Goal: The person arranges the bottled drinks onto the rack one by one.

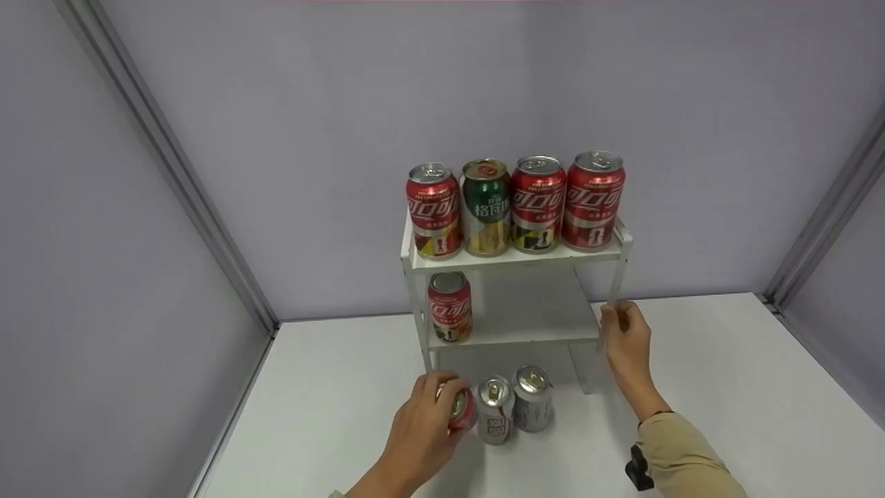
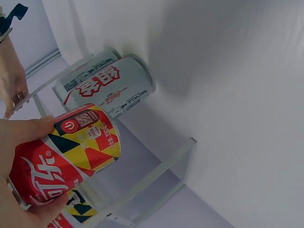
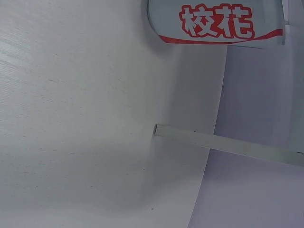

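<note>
My left hand grips a red cola can from above, in front of the lower left of a white two-tier rack. In the left wrist view, thumb and fingers wrap the top part of that can, its base tilted away from the palm. Two silver-grey cans, one nearer and one behind it to the right, stand just right of it on the table. My right hand pinches the rack's right upright beside the middle shelf.
The top shelf carries a row of several cans: red cola cans and one green-and-gold can. Another red can stands at the left of the middle shelf. Grey wall panels enclose the white table.
</note>
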Demonstrator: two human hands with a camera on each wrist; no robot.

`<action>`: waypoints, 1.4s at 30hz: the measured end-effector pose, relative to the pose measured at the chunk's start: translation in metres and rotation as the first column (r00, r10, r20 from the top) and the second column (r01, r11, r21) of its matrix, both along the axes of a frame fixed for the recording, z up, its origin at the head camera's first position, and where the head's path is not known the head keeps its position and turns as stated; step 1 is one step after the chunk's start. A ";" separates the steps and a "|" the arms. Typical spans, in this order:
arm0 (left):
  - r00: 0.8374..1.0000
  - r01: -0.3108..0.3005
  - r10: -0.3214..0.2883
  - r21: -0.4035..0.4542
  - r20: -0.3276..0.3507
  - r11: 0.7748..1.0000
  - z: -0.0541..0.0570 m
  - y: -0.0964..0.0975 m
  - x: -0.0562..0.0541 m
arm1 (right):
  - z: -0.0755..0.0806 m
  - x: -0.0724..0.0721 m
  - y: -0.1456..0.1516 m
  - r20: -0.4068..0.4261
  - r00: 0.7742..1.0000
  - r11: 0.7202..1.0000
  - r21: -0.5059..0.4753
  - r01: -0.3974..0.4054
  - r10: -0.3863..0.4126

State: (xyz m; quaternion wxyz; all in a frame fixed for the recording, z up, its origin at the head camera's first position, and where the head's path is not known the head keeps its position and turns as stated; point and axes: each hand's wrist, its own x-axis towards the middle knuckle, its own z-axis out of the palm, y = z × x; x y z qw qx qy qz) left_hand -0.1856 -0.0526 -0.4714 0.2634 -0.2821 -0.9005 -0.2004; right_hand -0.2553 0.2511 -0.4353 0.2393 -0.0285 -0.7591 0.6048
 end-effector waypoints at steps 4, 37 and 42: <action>0.999 0.002 -0.002 0.002 -0.040 1.000 0.014 0.002 -0.001 | 0.000 -0.001 0.001 0.007 1.000 1.000 -0.010 -0.014 0.015; 0.972 0.114 -0.110 0.008 -0.208 0.993 0.061 0.059 -0.055 | -0.024 -0.018 0.012 0.009 0.999 0.999 0.032 0.036 -0.036; 0.973 0.111 -0.108 0.006 -0.207 0.994 0.065 0.066 -0.066 | -0.006 -0.005 0.002 -0.014 1.000 0.999 0.030 0.025 -0.025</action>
